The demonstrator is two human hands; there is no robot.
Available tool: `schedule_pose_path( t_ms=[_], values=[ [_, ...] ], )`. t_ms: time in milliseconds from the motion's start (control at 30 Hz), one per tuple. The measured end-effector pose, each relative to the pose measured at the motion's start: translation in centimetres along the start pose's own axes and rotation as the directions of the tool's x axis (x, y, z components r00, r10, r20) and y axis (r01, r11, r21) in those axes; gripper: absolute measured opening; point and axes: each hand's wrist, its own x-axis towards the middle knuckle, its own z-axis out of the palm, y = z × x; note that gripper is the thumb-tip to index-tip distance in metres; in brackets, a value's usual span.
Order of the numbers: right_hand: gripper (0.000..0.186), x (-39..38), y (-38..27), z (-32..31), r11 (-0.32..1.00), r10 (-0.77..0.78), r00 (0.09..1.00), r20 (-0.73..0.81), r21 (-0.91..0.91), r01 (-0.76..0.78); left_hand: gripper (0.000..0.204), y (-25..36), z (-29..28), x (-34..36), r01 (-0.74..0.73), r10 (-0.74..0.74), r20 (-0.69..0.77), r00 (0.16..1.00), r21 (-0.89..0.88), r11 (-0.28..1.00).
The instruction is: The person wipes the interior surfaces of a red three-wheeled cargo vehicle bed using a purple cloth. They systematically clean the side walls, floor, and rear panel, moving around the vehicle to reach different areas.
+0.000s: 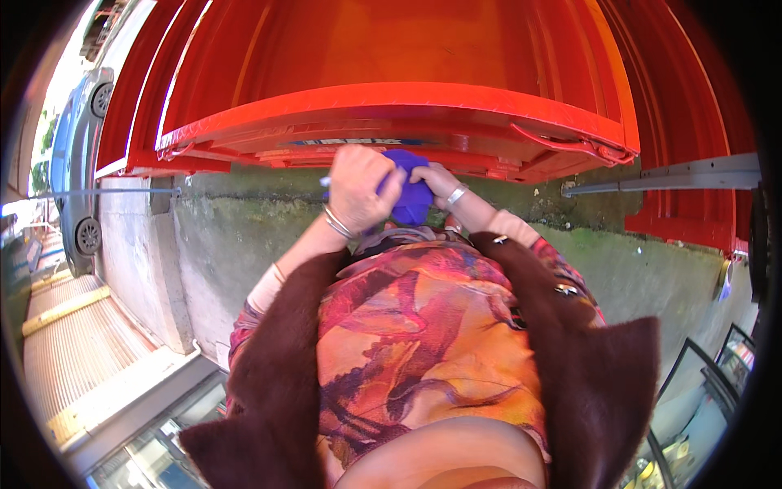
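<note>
A bright purple cloth (416,198) hangs bunched between my two hands, in front of my body and just below the near edge of the red truck bed. My left hand (362,189) is closed on its left side, fingers curled in a fist. A small white bit shows at the outer side of this fist; I cannot make out what it is. My right hand (438,181) is closed on the cloth's right side, partly hidden by it. Both wrists wear bracelets.
The red metal tailgate (391,102) spans the far side, with the orange-red bed beyond it. Grey metal bars (692,173) stick out at right. A car (77,171) stands far left beside a concrete wall (134,253). Framed glass panels (692,391) stand lower right.
</note>
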Motion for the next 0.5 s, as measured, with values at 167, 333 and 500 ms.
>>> schedule_pose_path(
  t_ms=[167, 333, 500],
  values=[
    [0.023, -5.1, -2.5, 1.6, 0.956, -0.226, 0.968, 0.109, -0.168, 0.241, 0.084, 0.0, 6.8, -4.1, 0.582, -0.419, 0.458, 0.784, -0.778, 0.238],
    [0.029, -9.1, -6.1, 1.6, 0.942, -0.258, 0.966, -0.024, -0.228, 0.246, 0.063, -0.6, 10.5, -2.8, 0.625, -0.510, 0.529, 0.678, -0.781, 0.020],
    [0.013, -16.4, -12.2, 1.2, 0.120, -0.881, 0.464, 0.094, -0.904, 0.411, 0.055, 0.8, 12.5, 0.5, 0.471, -0.702, 0.035, 0.712, -0.765, 0.440]
  ],
)
